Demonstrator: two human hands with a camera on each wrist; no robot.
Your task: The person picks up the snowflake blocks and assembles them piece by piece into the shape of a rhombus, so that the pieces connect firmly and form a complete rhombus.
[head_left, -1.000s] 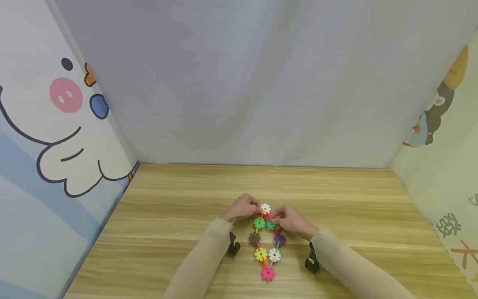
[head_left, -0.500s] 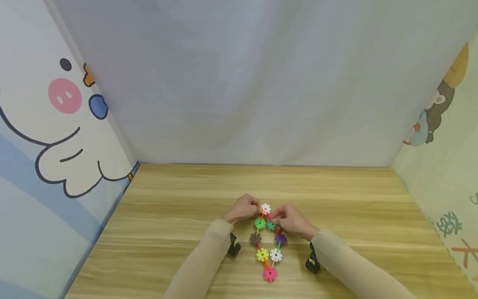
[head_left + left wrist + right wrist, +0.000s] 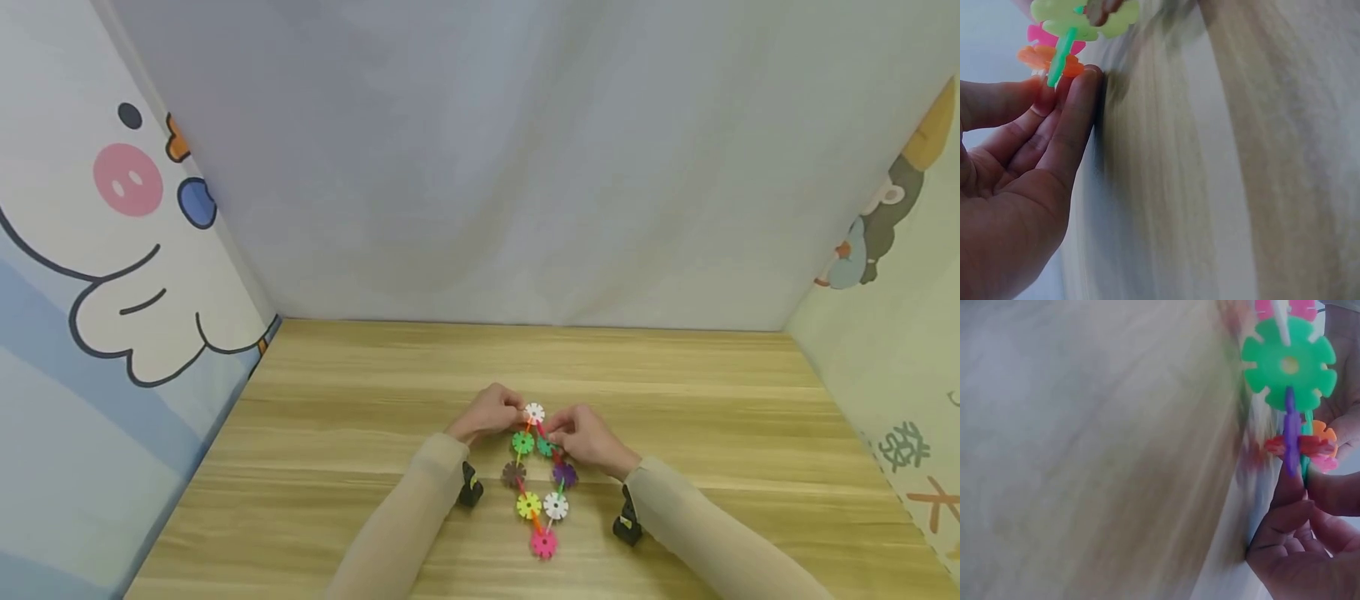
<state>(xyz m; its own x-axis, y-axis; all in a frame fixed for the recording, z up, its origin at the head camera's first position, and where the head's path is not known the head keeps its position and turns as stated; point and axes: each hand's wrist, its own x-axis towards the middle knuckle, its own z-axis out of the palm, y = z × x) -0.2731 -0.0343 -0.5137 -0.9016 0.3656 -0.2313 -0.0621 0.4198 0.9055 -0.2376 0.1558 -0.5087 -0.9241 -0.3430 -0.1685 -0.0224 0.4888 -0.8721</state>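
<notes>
A closed loop of interlocking snowflake discs lies on the wooden table in the head view. My left hand (image 3: 489, 412) pinches the white snowflake disc (image 3: 534, 413) at the loop's far end. On the right side, thumb and fingers of my right hand (image 3: 590, 440) pinch the teal snowflake disc (image 3: 545, 447). Down the left run a green disc (image 3: 522, 442), a brown disc (image 3: 513, 475) and a yellow disc (image 3: 528, 505). A purple disc (image 3: 565, 476) and another white disc (image 3: 556, 506) run down the right. The pink disc (image 3: 544, 544) forms the near end.
The wooden table (image 3: 337, 400) spreads around the loop, up to a pale curtain (image 3: 480, 167) behind it. Cartoon-printed panels flank the left (image 3: 52, 208) and right (image 3: 900, 350). Black wrist cameras (image 3: 471, 487) sit under both sleeves.
The near end of the loop, with the pink disc, has swung slightly to the right. Both hands keep their grips in nearly the same places. The head view has tilted a little.
</notes>
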